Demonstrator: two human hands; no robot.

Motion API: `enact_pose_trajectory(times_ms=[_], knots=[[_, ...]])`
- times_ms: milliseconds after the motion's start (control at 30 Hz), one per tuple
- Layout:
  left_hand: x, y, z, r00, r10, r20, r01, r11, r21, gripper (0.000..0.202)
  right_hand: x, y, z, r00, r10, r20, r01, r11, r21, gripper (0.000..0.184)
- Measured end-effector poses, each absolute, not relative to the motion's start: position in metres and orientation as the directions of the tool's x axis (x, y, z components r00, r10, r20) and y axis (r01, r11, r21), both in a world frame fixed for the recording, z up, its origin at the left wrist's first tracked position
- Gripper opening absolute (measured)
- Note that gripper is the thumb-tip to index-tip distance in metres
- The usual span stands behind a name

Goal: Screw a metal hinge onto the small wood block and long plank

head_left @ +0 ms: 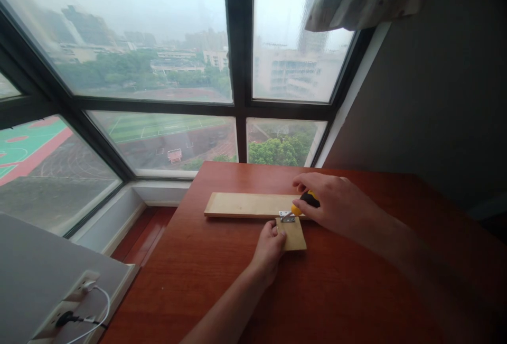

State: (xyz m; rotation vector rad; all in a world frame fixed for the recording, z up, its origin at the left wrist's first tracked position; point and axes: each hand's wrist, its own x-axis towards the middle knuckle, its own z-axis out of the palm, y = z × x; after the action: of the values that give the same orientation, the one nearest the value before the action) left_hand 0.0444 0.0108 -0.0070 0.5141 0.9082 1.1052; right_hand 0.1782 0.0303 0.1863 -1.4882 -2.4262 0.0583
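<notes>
Nearest you, your left forearm [234,297] rises from the bottom, with reddish-brown tabletop [194,286] on both sides of it. Your left hand [270,249] is closed in a pinch on the left edge of a small square wooden board [293,237], thumb on top. At its far edge sits a silver metal hinge [287,217], reaching to the near edge of a long pale plank [245,205]. Your right hand [331,198] is curled around a yellow-and-black screwdriver [311,200], its shaft slanting down-left over the hinge; you cannot tell whether the tip touches.

The plank's left end stops a little short of the table's left edge; its right end is hidden by your right hand. Behind it, a strip of tabletop runs to the far edge, just before the window [235,106]. The widest stretch lies toward you, either side of the small board. Past the left edge, cords [103,309] hang from wall sockets [81,285].
</notes>
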Motion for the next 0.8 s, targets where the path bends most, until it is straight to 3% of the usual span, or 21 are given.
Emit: enact_pose_trajectory(times_ms=[200, 467, 567, 700, 800], knots=[[0.044, 0.010, -0.005, 0.176, 0.923, -0.343, -0.537, 0.382, 0.752, 0.041, 0.185, 0.032, 0.185, -0.576, 0.787, 0.219, 0.738, 0.617, -0.273, 0.044], [0.044, 0.012, -0.005, 0.179, 0.908, -0.380, -0.520, 0.415, 0.747, 0.039, 0.173, 0.033, 0.185, -0.333, 0.908, 0.255, 0.918, 0.374, -0.130, 0.037], [0.044, 0.012, -0.004, 0.190, 0.906, -0.378, -0.526, 0.419, 0.740, 0.040, 0.177, 0.036, 0.185, -0.396, 0.882, 0.255, 0.874, 0.448, -0.189, 0.033], [0.043, 0.011, -0.001, 0.186, 0.906, -0.381, -0.533, 0.419, 0.735, 0.042, 0.185, 0.035, 0.185, -0.485, 0.834, 0.265, 0.800, 0.545, -0.250, 0.044], [0.043, 0.011, -0.001, 0.180, 0.906, -0.383, -0.533, 0.417, 0.736, 0.044, 0.183, 0.033, 0.187, -0.478, 0.836, 0.269, 0.801, 0.541, -0.257, 0.036]])
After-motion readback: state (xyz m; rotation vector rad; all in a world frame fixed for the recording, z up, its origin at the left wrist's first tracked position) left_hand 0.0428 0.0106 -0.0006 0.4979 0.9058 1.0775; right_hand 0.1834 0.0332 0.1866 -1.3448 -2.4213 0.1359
